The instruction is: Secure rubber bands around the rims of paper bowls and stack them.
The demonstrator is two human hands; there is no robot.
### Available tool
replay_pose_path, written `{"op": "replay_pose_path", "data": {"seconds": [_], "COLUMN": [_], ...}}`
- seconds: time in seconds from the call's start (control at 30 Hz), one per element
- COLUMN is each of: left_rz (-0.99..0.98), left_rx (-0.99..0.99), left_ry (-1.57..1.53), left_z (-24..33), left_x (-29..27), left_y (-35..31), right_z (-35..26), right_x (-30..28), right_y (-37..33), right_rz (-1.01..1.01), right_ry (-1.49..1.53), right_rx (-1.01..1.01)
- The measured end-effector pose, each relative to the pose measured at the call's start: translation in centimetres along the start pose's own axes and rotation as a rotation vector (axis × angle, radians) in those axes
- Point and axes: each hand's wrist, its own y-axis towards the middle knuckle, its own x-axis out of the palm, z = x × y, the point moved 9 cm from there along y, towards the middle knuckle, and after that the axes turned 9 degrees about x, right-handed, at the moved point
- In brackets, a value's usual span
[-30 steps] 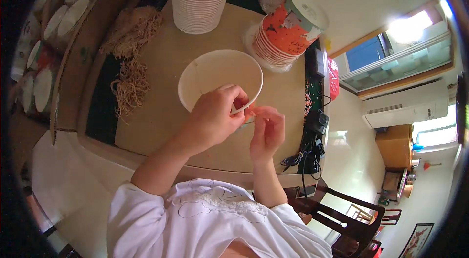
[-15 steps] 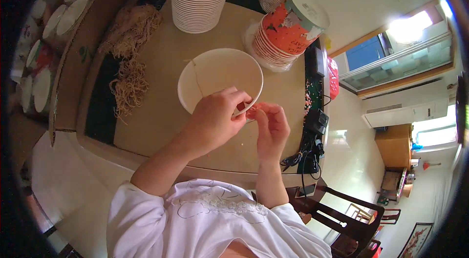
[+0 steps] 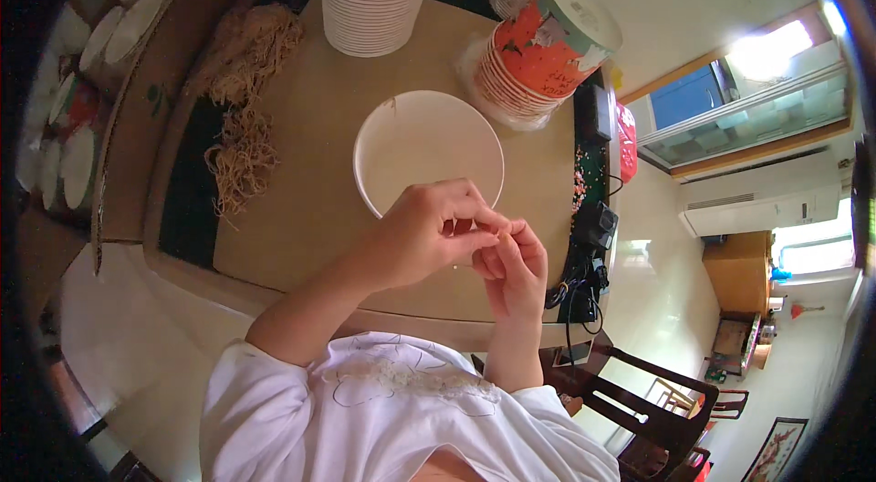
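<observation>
A white paper bucket (image 3: 429, 149) stands on the brown board, its open mouth facing up. Just at its near right rim, my left hand (image 3: 438, 231) and my right hand (image 3: 516, 268) meet fingertip to fingertip. Both are closed in a pinch, thumbs against fingers. Whatever lies between the tips is too small or too hidden to name. Part of the bucket's near rim is covered by my left hand. On the far left rim shows a faint, thin mark, possibly string.
Tangled beige string (image 3: 246, 154) lies on the left. Behind stand a tall bucket stack (image 3: 379, 3) and, right of it, an orange stack (image 3: 534, 62) with a green-and-white top. Black cables and an adapter (image 3: 598, 225) line the right edge. A cardboard box (image 3: 137, 117) stands left.
The bucket has shifted slightly right. Both hands have moved right and lower, off the rim, with fingertips now together. The string seen across the bucket's inside no longer shows clearly.
</observation>
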Motion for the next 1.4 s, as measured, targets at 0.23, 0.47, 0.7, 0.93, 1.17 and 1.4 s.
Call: {"op": "replay_pose_path", "data": {"seconds": [0.23, 0.47, 0.7, 0.93, 1.17, 1.4], "left_rz": [0.147, 0.130, 0.141, 0.186, 0.226, -0.002], "left_rx": [0.061, 0.072, 0.053, -0.108, 0.063, -0.236], "left_ry": [0.178, 0.299, 0.269, 0.031, 0.099, 0.045], "left_z": [1.2, 1.3, 1.3, -0.7, 1.4, -1.1], "left_x": [-0.2, 0.4, -0.3, -0.9, -2.0, -0.5], "left_y": [0.1, 0.0, 0.0, -0.4, 0.3, -0.6], "right_z": [-1.5, -2.1, -2.6, -2.9, -3.5, -3.4], "right_x": [0.0, 0.0, -0.5, 0.3, 0.4, 0.6], "right_y": [-0.9, -1.7, -1.8, -1.7, -2.1, -2.1], "right_rz": [0.247, 0.359, 0.390, 0.328, 0.234, 0.268], "right_ry": [-0.257, -0.532, -0.510, -0.487, -0.398, -0.581], "right_rx": [-0.187, -0.379, -0.392, -0.459, -0.528, -0.500]}}
